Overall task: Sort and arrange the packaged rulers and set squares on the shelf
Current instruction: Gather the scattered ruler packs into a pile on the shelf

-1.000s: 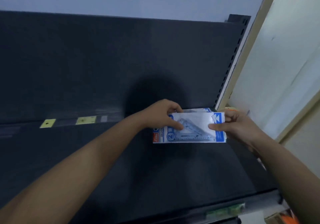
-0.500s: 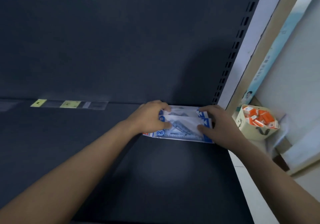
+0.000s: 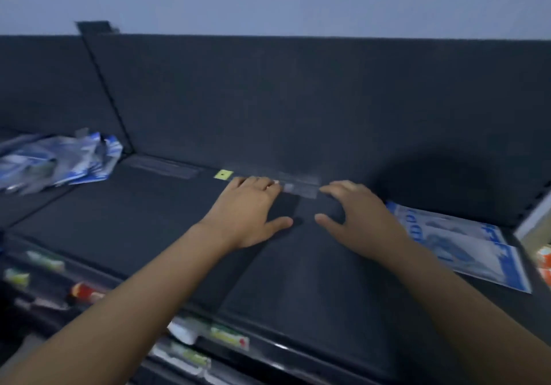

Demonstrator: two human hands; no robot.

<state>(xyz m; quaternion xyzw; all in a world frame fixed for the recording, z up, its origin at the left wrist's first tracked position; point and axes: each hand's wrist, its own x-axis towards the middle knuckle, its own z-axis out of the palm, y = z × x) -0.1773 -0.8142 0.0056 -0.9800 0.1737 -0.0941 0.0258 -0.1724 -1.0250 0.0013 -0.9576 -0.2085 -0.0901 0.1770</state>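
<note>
Packaged set squares [image 3: 456, 241] lie at the shelf's [image 3: 149, 235] right end; left hand [image 3: 250, 208] and right hand [image 3: 360, 217], spread and empty, should next gather the seemingly jumbled pile [image 3: 59, 161] far left.

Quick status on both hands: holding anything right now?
Left hand: open, holding nothing.
Right hand: open, holding nothing.

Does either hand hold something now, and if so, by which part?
Nothing is held: the left hand and the right hand are both open, fingers spread, over the dark shelf.
</note>
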